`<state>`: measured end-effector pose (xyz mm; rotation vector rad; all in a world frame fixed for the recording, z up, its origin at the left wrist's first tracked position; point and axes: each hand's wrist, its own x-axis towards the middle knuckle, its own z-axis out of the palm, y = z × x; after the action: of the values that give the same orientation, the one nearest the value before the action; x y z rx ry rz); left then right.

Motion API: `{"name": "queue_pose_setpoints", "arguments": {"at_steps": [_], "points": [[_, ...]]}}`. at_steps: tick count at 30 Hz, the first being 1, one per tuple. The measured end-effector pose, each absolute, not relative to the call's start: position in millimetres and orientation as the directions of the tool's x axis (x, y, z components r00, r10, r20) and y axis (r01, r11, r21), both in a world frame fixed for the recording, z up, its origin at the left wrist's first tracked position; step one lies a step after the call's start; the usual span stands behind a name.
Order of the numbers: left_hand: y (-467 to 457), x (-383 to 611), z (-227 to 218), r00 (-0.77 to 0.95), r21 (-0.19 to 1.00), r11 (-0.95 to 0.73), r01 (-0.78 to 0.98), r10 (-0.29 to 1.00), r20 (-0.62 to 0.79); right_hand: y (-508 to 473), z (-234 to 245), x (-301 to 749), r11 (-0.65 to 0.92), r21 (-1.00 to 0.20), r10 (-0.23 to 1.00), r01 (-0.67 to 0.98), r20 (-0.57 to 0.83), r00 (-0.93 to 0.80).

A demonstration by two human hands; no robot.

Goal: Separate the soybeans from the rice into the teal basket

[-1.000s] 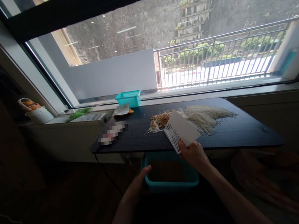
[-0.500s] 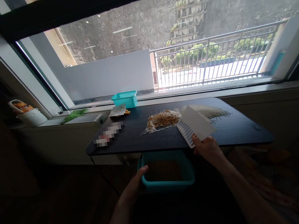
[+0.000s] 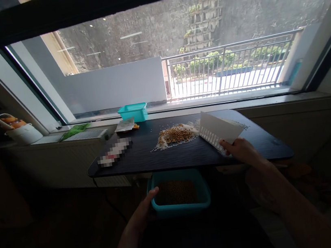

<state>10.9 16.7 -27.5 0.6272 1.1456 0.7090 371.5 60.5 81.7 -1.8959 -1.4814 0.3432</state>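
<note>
My right hand (image 3: 242,151) is closed on the near edge of a white plastic slotted scoop (image 3: 220,128), held tilted at the table's right side. The scoop hides most of a spread of white grains (image 3: 241,123) behind it. Left of it lies a heap of yellow-brown beans (image 3: 176,134) mixed with white grains. Below the table's front edge, my left hand (image 3: 143,209) grips a turquoise tub (image 3: 182,210) by its left side, thumb over the rim. Dim brown beans (image 3: 175,192) cover the tub's bottom.
The dark table (image 3: 145,155) also bears a blurred-out item (image 3: 114,152) and a paper packet (image 3: 125,124). Another turquoise tub (image 3: 134,113) stands by the window. At left, a green cloth (image 3: 75,131) and a white pot (image 3: 23,133) rest above the radiator (image 3: 53,160).
My right hand and the scoop have moved right across the table, and the scoop now covers more of the white grains. The view has shifted slightly right; my left hand still holds the tub.
</note>
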Motion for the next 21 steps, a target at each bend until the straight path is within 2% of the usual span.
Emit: {"name": "queue_pose_setpoints", "arguments": {"at_steps": [6,12,21], "points": [[16,12,-27,0.233,0.759,0.621,-0.195,0.781,-0.580,58,93,377,-0.057,-0.698,0.891,0.714,0.286,0.351],[16,13,-29,0.205,0.755,0.624,-0.202,0.781,-0.591,71,72,347,0.052,-0.739,0.865,0.671,0.369,0.340],[17,13,-27,0.240,0.757,0.623,-0.194,0.779,-0.580,84,53,341,0.057,-0.759,0.823,0.649,0.403,0.399]]}}
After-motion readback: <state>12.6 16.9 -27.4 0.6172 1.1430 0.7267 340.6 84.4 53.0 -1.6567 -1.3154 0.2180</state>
